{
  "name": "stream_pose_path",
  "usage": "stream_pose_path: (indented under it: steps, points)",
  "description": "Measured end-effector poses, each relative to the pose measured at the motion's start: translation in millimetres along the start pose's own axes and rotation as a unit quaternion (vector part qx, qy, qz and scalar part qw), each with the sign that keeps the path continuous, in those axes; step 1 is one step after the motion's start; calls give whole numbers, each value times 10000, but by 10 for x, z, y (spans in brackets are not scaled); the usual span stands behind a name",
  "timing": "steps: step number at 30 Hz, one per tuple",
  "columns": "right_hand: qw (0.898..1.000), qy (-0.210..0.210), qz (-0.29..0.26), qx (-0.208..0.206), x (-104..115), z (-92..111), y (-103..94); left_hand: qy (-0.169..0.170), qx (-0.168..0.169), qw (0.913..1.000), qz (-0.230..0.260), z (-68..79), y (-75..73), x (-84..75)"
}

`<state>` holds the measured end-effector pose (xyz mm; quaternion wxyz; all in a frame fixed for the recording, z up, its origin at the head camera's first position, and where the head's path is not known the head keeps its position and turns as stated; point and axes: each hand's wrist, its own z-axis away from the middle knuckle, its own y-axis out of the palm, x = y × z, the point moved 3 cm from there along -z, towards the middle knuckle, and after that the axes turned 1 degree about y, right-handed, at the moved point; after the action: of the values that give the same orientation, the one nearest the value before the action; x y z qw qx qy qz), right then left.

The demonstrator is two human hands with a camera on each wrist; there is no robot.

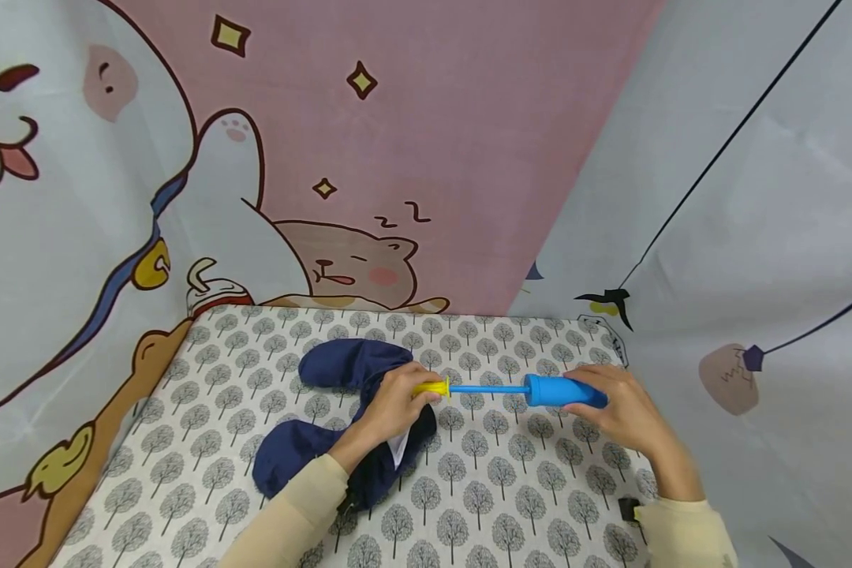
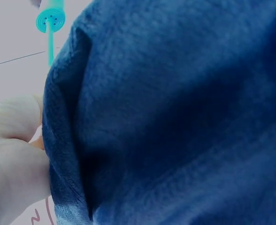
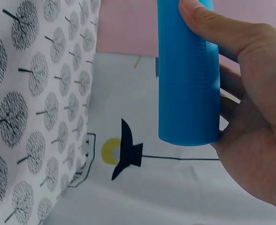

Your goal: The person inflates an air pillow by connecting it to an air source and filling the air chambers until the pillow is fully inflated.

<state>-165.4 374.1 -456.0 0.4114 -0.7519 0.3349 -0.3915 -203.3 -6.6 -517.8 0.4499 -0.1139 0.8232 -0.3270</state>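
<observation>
A blue hand pump [image 1: 557,390] lies level across the front of me, its thin blue rod [image 1: 488,389] drawn out toward the left. My left hand [image 1: 390,398] pinches the yellow end piece [image 1: 431,387] of that rod between thumb and fingers. Around the pump's thick barrel, my right hand [image 1: 621,402] has its thumb on one side and fingers on the other. Under my left hand and forearm is a navy, plush, U-shaped neck pillow [image 1: 291,457], with a white tag [image 1: 397,448] showing. Its cloth fills most of the left wrist view and hides the left fingertips.
A white cloth with grey trees [image 1: 497,473] covers the table. Hanging cartoon-print curtains [image 1: 468,158] stand behind and on both sides. Near my right sleeve [image 1: 685,536] is a small black item [image 1: 629,509].
</observation>
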Motion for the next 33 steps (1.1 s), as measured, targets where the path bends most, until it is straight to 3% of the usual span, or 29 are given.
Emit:
stream_pose_path:
  steps: [6, 13, 18, 23, 33]
  points:
    - [9997, -116, 200, -122, 79, -41, -20, 291, -244, 9993, 2, 3, 8, 0]
    - [9956, -754, 434, -349, 332, -181, 129, 236, -323, 9992, 84, 4, 43, 16]
    - [9937, -947, 479, -353, 485, -272, 250, 198, -334, 9992, 125, 13, 60, 15]
    - [9931, -1009, 462, -377, 640, -354, 370, 166, -231, 9995, 139, 22, 65, 2]
    - [9923, -1032, 640, -240, 880, -481, 567, 552, -482, 9967, 362, 16, 159, 129]
